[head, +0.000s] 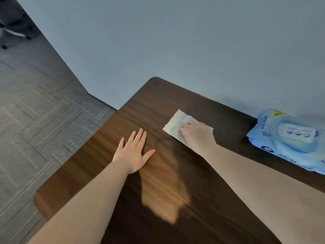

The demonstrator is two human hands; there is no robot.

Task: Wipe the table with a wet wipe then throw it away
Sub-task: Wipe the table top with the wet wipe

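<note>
Wiping step in hand. Right hand (197,133) pressed flat on the white rectangular wet wipe (177,123), which lies spread on the dark wood-grain counter (158,182) toward its far right; fingers (186,124) bear down on it, not pinching, so no closed grip. Left hand (132,152) rests open, palm down, on the bare counter to the left, well apart from the wipe.

Most of the surface looks not yet covered; the next move probably calls for sweeping strokes, then bunching the wipe.

No bin in view. Pale blue soft wipe packet (290,138) sits at the right, cut off by the frame. Near counter edge hidden.
</note>
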